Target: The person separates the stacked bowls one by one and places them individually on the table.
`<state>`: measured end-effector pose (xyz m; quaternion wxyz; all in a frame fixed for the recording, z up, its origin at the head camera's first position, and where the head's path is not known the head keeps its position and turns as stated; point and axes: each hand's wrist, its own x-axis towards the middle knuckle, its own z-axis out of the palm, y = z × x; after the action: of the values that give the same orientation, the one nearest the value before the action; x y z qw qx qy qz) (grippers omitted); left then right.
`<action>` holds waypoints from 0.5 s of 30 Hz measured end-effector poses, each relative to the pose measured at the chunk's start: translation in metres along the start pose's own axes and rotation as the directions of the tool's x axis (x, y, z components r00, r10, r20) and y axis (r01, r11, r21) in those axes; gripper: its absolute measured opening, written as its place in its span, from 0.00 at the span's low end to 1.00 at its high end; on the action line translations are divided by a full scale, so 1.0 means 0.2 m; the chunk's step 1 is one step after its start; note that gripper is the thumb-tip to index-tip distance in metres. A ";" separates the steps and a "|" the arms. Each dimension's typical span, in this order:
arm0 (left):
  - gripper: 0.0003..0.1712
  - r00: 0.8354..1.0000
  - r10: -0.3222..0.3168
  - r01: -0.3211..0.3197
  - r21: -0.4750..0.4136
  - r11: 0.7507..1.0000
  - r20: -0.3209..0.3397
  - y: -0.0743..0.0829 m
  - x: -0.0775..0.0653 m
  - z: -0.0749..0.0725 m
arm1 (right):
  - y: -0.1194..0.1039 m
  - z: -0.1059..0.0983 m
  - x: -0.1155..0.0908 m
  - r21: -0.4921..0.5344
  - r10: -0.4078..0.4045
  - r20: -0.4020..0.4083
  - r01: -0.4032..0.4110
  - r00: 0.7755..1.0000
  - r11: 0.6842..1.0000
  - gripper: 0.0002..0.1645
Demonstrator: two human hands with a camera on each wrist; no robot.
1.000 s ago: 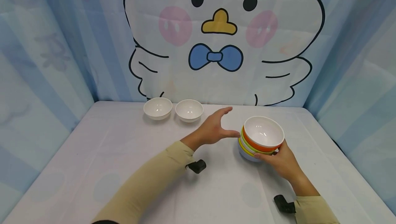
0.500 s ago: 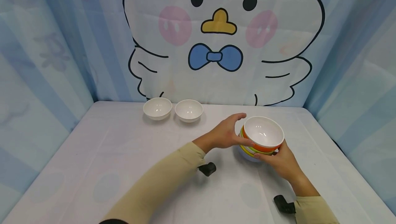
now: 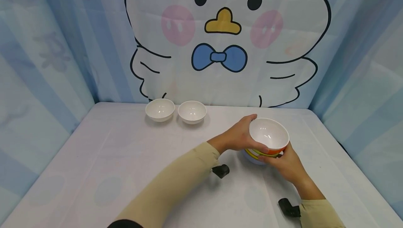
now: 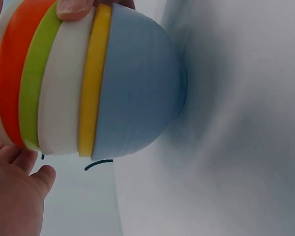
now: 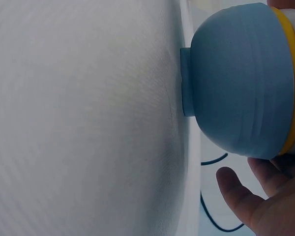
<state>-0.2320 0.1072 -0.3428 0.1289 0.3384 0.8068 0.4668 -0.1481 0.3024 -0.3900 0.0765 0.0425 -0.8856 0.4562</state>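
A stack of nested bowls (image 3: pixel 269 133) stands on the table at the right in the head view. White shows inside the top; orange, green, white and yellow bands lie below, above a light blue bottom bowl (image 4: pixel 137 83). My left hand (image 3: pixel 240 135) holds the stack's upper part from the left, thumb across the front near the orange band. In the left wrist view its fingers (image 4: pixel 19 182) reach the orange and green bands. My right hand (image 3: pixel 288 165) grips the stack lower on the right, thumb in front; its fingers (image 5: pixel 270 191) show beside the blue bowl in the right wrist view.
Two white bowls stand side by side at the table's back edge, one left (image 3: pixel 160 111) and one right (image 3: pixel 192 112). A white cloth covers the table (image 3: pixel 126 158). A curtain with a cartoon chick (image 3: pixel 217 81) hangs behind, with blue curtains at the sides.
My left hand has moved right from beside the stack and closed round its upper bowls, thumb now across the front. My right hand and the stack have stayed in place.
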 end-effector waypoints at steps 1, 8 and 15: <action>0.65 1.000 0.001 -0.001 -0.003 1.000 0.003 0.00 0.01 0.00 | 0.00 0.00 0.00 0.000 -0.001 -0.001 0.001 1.000 1.000 0.60; 0.65 0.999 0.031 -0.031 0.012 0.999 0.021 -0.02 0.03 0.04 | 0.01 0.00 -0.01 0.006 0.002 -0.001 -0.002 1.000 1.000 0.60; 0.65 1.000 -0.004 0.004 0.035 0.999 -0.012 -0.01 0.02 0.05 | 0.00 0.00 0.00 0.019 -0.012 0.000 0.012 1.000 1.000 0.59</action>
<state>-0.2305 0.1151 -0.3496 0.1192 0.3363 0.8164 0.4541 -0.1478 0.3020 -0.3906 0.0787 0.0485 -0.8810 0.4640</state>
